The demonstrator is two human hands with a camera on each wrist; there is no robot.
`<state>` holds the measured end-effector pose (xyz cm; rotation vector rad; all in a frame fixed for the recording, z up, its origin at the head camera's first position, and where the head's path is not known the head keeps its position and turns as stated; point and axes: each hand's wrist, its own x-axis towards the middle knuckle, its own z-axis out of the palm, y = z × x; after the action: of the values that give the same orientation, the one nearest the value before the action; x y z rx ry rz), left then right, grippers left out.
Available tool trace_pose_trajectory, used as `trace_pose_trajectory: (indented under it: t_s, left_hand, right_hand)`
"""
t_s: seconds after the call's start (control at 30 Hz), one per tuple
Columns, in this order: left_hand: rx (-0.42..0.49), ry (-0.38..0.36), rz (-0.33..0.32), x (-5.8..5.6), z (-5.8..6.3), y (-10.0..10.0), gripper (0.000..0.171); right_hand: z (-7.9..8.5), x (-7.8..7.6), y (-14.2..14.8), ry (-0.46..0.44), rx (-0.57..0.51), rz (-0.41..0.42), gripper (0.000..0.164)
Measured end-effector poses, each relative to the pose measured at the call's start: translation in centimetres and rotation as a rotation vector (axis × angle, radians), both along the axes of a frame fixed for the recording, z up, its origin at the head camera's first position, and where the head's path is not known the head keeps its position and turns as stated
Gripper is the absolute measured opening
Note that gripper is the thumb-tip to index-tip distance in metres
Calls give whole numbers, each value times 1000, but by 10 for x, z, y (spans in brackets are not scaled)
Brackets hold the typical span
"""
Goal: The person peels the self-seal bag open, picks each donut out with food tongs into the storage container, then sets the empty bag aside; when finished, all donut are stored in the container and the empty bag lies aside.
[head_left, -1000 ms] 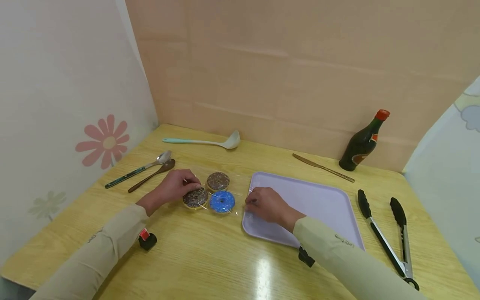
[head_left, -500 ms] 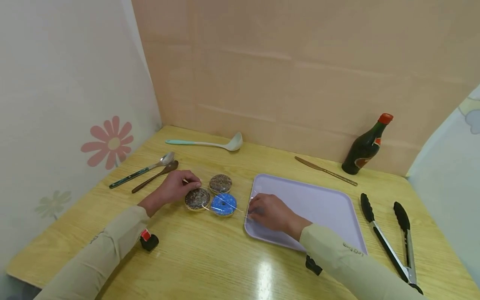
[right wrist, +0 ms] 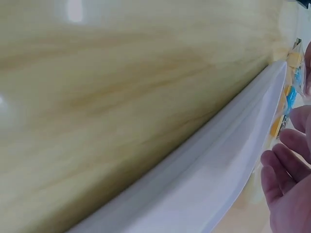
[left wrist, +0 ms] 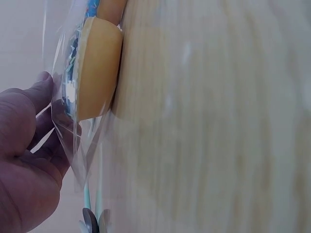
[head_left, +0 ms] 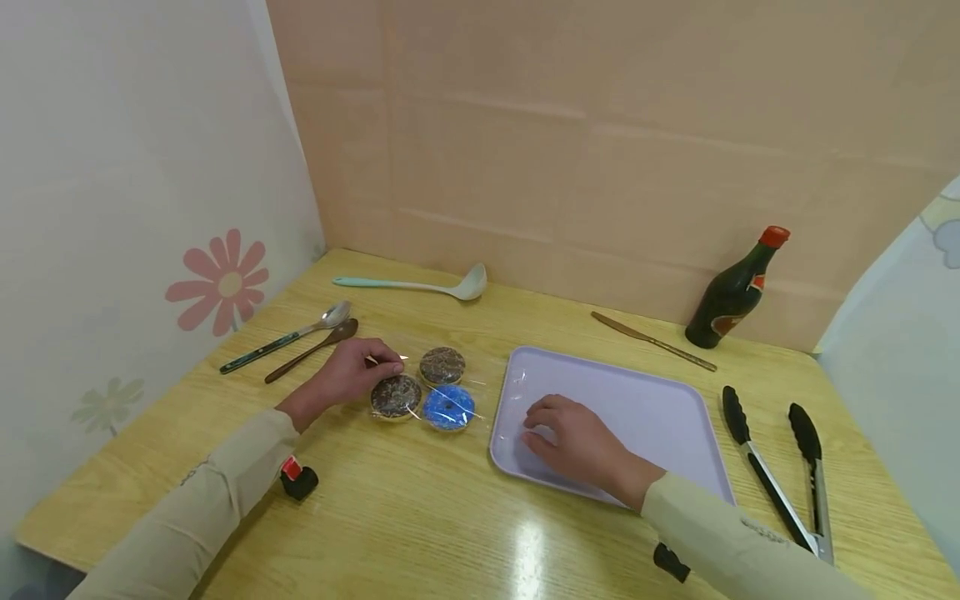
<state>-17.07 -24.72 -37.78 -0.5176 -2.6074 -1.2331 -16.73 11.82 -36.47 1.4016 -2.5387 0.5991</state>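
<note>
Three toy doughnuts lie in a clear plastic bag [left wrist: 77, 162] on the table. Two are brown with sprinkles, one front left [head_left: 395, 397] and one behind [head_left: 442, 366]; the third is a blue doughnut [head_left: 448, 407]. My left hand [head_left: 348, 372] pinches the bag's left edge between thumb and fingers, close by the front brown doughnut. Over the left part of a pale purple tray [head_left: 637, 392] hovers my right hand [head_left: 576, 440], its fingers loosely bent and holding nothing. The right wrist view also has these relaxed fingers [right wrist: 284, 167] above the tray's rim.
A ladle [head_left: 420, 285] lies at the back left, with a metal spoon [head_left: 285, 337] and a wooden spoon [head_left: 315, 350] nearer the left side. Behind the tray are a knife [head_left: 652, 340] and a green bottle [head_left: 731, 287]. Black-tipped tongs [head_left: 776, 483] lie right of it.
My right hand has let go of the bag's right edge and moved right, over the tray, its fingers loosening. My left hand has kept its pinch on the bag.
</note>
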Motion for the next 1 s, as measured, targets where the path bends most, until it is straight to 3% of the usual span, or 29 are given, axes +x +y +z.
trace_pose_trajectory:
  t_s: [0.23, 0.37, 0.47, 0.6, 0.8, 0.9, 1.0]
  left_hand:
    - [-11, -8, 11, 0, 1, -1, 7]
    - [-16, -5, 13, 1, 1, -1, 7]
    - [-11, -6, 13, 1, 1, -1, 7]
    - [0, -7, 12, 1, 2, 0, 8]
    - [-9, 1, 14, 0, 2, -1, 7]
    - [-3, 1, 9, 0, 2, 0, 7]
    - [3, -4, 4, -1, 3, 0, 8]
  right_hand:
    - [-3, 24, 66, 104, -120, -91, 11]
    - [-4, 37, 107, 151, -157, -208, 21]
    - [-4, 42, 142, 150, -143, -355, 23]
    - [-4, 47, 191, 18, -53, -610, 22]
    - [-15, 46, 251, -155, 121, -933, 73]
    - [-21, 43, 266, -229, 194, -1044, 96]
    - [-22, 41, 273, -312, 241, -1075, 107]
